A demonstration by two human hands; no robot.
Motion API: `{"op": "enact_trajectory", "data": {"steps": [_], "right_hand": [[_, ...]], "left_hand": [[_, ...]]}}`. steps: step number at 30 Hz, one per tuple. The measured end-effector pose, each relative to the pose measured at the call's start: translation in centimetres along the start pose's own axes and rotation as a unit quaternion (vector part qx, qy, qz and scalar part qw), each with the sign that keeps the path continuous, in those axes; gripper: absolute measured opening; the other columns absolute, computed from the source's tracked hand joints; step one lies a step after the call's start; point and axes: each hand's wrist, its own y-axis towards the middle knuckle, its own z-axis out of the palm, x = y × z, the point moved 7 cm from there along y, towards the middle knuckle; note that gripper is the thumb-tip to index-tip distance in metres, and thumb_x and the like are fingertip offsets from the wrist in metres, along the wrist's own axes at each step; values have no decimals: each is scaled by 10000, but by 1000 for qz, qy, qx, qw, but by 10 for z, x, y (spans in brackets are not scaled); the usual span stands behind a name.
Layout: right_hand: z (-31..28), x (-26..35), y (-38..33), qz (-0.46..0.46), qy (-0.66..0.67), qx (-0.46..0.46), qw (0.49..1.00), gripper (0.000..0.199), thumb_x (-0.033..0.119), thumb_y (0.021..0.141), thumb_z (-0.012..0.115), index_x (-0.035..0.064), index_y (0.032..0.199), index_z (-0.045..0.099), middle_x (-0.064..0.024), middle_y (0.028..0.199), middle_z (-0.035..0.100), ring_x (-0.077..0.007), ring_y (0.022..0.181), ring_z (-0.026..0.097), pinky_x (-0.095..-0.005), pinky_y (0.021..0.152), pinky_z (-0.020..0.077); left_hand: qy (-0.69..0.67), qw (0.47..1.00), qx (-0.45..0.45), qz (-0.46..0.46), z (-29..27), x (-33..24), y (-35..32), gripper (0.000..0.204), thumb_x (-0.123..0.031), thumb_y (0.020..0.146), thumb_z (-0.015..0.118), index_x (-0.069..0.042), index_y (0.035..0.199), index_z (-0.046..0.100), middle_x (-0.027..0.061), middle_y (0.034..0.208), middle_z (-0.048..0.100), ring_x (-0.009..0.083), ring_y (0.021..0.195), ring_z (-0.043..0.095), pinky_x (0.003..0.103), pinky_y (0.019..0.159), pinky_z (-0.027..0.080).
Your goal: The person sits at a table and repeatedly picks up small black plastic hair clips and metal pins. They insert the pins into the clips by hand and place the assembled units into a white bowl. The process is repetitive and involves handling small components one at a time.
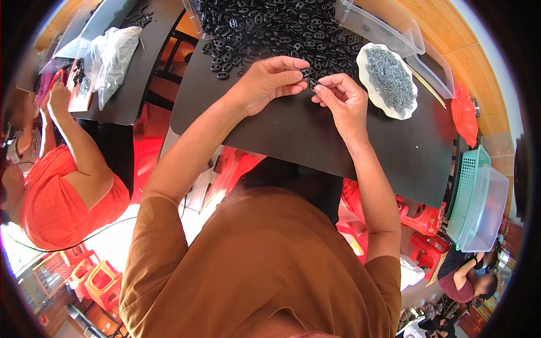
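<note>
Over the dark table (270,132), my two hands are close together in front of a large heap of black two-holed oval pieces (270,31). Thumb and fingers of my left hand (271,84) pinch one small black oval piece (306,72). Just beside it, my right hand (345,101) grips another small black piece (313,83) at the fingertips. Whether the two pieces touch is too small to tell. To the right of my right hand lies a white scalloped plate (407,111) full of tiny grey slender parts (389,76).
Clear plastic bins (389,36) border the heap. A red scalloped dish (464,115), a green basket (465,197) and a clear tub (487,208) are at the right. At left, a person in red (73,191) works by another table with a plastic bag (115,56). Red stools (104,281) stand around.
</note>
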Motion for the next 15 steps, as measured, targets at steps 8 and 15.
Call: {"op": "enact_trajectory", "data": {"steps": [8, 15], "right_hand": [[1, 1, 0, -10, 10, -4, 1000, 88, 52, 913, 688, 9, 981, 653, -35, 875, 699, -108, 742, 688, -210, 631, 506], [0, 3, -1, -8, 4, -12, 1000, 80, 36, 911, 684, -1, 971, 647, -39, 871, 695, -109, 743, 685, -217, 649, 528]], "left_hand": [[20, 999, -25, 13, 6, 3, 0, 229, -67, 956, 639, -63, 1184, 657, 14, 1058, 668, 121, 952, 665, 253, 844, 563], [14, 999, -26, 27, 11, 3, -2, 222, -63, 951, 645, -59, 1173, 660, 16, 1040, 666, 118, 951, 664, 257, 847, 563]]}}
